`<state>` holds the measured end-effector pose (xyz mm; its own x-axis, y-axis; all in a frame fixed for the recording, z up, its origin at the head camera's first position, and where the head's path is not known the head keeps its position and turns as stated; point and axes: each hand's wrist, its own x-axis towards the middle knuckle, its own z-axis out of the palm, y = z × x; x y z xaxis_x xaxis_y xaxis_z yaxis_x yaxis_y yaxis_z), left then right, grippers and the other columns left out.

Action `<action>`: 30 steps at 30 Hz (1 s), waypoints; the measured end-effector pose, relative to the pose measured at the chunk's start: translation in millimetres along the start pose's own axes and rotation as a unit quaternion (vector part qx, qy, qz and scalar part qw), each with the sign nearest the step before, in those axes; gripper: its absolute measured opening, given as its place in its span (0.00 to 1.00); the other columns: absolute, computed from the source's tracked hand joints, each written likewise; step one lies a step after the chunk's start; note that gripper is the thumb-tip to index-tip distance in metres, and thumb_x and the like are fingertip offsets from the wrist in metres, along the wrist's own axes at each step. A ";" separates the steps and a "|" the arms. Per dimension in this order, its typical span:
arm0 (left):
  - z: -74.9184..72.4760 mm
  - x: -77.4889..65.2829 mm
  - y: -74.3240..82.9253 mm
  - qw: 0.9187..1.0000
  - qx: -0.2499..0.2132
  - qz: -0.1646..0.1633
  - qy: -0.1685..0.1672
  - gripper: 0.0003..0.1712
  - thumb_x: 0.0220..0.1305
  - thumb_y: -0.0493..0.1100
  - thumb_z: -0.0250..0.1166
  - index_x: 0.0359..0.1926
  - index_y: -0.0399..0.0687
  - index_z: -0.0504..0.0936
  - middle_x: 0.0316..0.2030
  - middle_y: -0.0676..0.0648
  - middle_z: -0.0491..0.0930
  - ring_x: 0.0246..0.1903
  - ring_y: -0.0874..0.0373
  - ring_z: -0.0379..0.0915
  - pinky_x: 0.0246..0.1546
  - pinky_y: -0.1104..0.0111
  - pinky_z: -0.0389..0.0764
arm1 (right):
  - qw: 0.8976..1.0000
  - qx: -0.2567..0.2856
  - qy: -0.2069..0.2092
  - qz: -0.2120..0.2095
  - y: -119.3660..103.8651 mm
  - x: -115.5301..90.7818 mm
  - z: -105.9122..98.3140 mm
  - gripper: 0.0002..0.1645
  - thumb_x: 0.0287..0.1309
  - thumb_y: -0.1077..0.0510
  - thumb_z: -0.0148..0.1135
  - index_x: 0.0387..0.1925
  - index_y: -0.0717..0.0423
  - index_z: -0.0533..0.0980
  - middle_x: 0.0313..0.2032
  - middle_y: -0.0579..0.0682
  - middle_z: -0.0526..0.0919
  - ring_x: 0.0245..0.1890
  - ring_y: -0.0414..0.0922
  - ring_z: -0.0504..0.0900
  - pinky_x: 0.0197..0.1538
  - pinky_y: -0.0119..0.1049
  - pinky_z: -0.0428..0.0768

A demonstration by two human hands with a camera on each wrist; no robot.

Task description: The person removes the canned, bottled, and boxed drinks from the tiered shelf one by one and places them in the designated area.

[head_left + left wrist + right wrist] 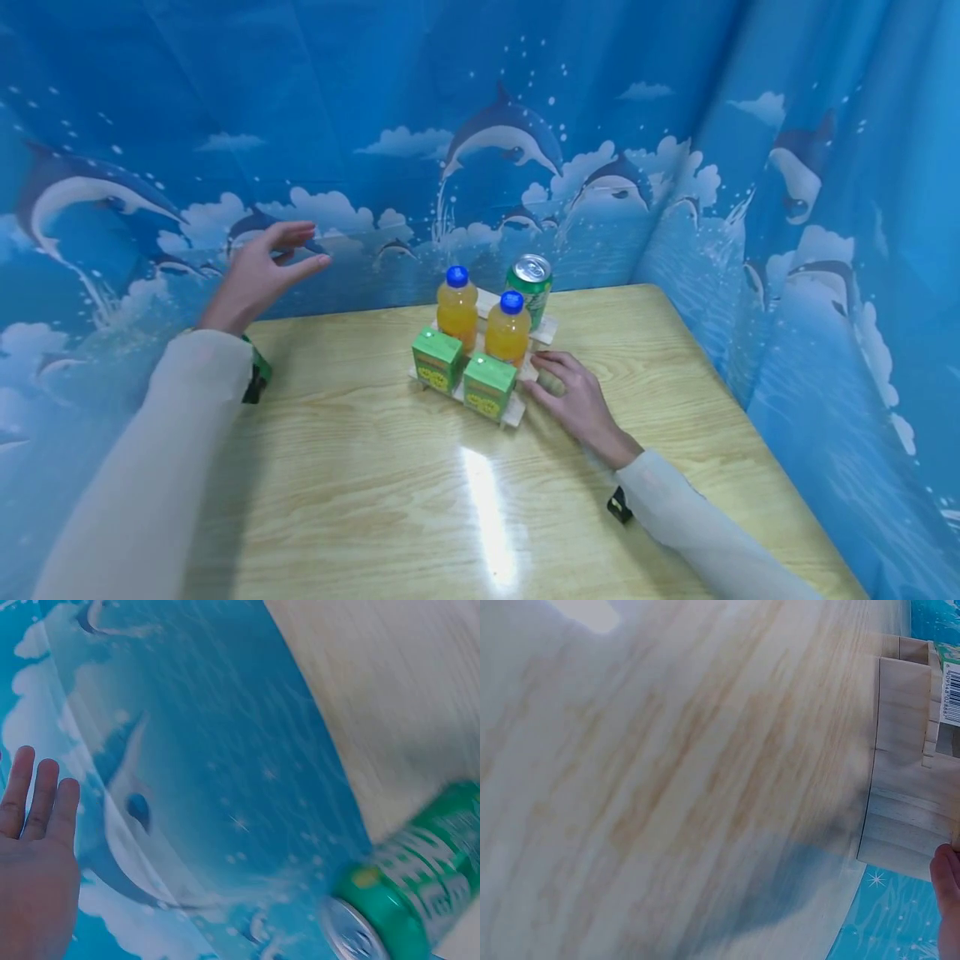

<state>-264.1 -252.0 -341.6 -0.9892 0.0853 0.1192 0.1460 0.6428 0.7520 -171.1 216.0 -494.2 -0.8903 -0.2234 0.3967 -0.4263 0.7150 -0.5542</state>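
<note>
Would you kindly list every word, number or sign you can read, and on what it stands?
No text reads with certainty.
Green drink can: big white lettering, blurred.
Green cartons: front print too small.
Blue bottle caps: white marks, too small.
Carton's barcode: digits too small.

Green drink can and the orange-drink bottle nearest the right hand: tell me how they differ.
Colour: the green drink can is topped in silver; the orange-drink bottle is see-through with a blue cap.
Shape: the can is a plain cylinder; the bottle narrows toward its cap.
Place: the can stands behind, the bottle in front.
Both stand upright on the wooden rack.
</note>
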 end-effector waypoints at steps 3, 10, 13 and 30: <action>7.1 6.6 13.0 1.000 -0.003 0.016 -0.001 0.52 0.69 0.73 0.69 0.85 0.59 0.64 0.82 0.41 0.66 0.80 0.38 0.62 0.81 0.38 0.64 | 1.000 -0.003 -0.004 0.002 -0.7 1.1 -0.9 0.28 0.64 0.53 0.80 0.61 0.61 0.85 0.63 0.58 0.86 0.65 0.58 0.85 0.71 0.56 0.82; 27.3 19.3 36.5 0.999 -0.019 0.037 -0.030 0.51 0.71 0.69 0.71 0.85 0.55 0.64 0.82 0.42 0.66 0.81 0.39 0.62 0.82 0.40 0.64 | 1.000 -0.001 -0.013 0.009 -3.1 2.1 -3.3 0.28 0.64 0.52 0.80 0.61 0.61 0.85 0.63 0.58 0.86 0.66 0.58 0.85 0.71 0.57 0.82; 35.2 25.7 46.6 0.997 -0.031 0.047 -0.044 0.50 0.71 0.67 0.72 0.84 0.54 0.65 0.81 0.42 0.67 0.81 0.41 0.62 0.82 0.41 0.64 | 1.000 -0.003 -0.016 0.011 -3.5 1.6 -3.6 0.28 0.65 0.51 0.79 0.62 0.61 0.85 0.64 0.57 0.86 0.66 0.58 0.85 0.71 0.57 0.82; 65.2 44.5 87.2 0.991 -0.036 0.083 -0.095 0.46 0.70 0.66 0.73 0.82 0.57 0.69 0.80 0.46 0.69 0.77 0.44 0.67 0.76 0.40 0.72 | 1.000 -0.010 -0.019 0.011 -2.9 2.0 -5.1 0.29 0.64 0.50 0.80 0.62 0.61 0.85 0.64 0.57 0.86 0.66 0.58 0.85 0.72 0.57 0.82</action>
<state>-296.1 -142.5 -313.0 -0.9347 0.3325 0.1259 0.3013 0.5528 0.7769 -170.8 216.8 -488.1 -0.9048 -0.2324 0.3569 -0.4043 0.7325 -0.5478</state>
